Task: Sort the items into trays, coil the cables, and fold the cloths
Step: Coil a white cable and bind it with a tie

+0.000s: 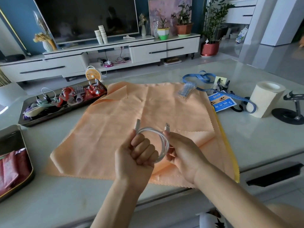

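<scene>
A white USB cable (162,137) is wound into a loop above the table. My left hand (137,155) grips one side of the loop in a fist, and one plug sticks up past its fingers. My right hand (182,152) holds the other side, pinching the cable just under the USB plug. Beneath both hands an orange cloth (115,125) lies spread flat, with a yellow cloth edge (228,153) showing along its right side. A dark tray (49,115) at the left holds coiled cables and small items. Another tray (24,145) at the near left holds red packets.
On the cloth's far right corner lies a clear packet of swabs (186,90). A blue tape measure (200,78), blue cards (221,102), clips, a paper roll (267,97) and a black stand (294,111) crowd the table's right. A small orange fan (93,74) stands behind the table.
</scene>
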Tool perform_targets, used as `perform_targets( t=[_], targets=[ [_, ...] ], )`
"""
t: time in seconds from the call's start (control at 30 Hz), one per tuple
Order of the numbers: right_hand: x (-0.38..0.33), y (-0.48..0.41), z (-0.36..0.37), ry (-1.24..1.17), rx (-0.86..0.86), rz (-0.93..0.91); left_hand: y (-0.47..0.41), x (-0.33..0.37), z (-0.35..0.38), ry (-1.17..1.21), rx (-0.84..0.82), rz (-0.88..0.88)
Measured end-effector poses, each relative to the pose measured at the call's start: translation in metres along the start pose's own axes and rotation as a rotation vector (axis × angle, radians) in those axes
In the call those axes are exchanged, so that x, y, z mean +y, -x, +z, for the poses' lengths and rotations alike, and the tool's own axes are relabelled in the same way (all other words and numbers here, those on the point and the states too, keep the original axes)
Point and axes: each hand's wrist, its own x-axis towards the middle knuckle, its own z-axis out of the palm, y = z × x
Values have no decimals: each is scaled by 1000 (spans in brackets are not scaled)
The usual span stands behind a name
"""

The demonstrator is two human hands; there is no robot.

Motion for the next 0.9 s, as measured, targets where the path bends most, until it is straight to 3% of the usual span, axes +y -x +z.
perform_targets(
  t=[0.2, 0.33, 0.53, 0.7, 0.9],
  targets=[
    [-11, 13, 3, -37, -36, 42, -4, -20, 0, -131, 81, -28],
    [-5, 21, 7, 249, -34, -167, -6, -27, -5, -252, 98, -35],
    [4, 16, 2, 351, 86, -415, -13, -30, -5, -269, 138, -135],
    [5, 16, -1, 133, 25, -322, -15, -16, -10, -260, 75, -295],
    [-3, 15, -6, 93, -75, -350, -20, -18, 1, -304, 6, -358]
  ],
)
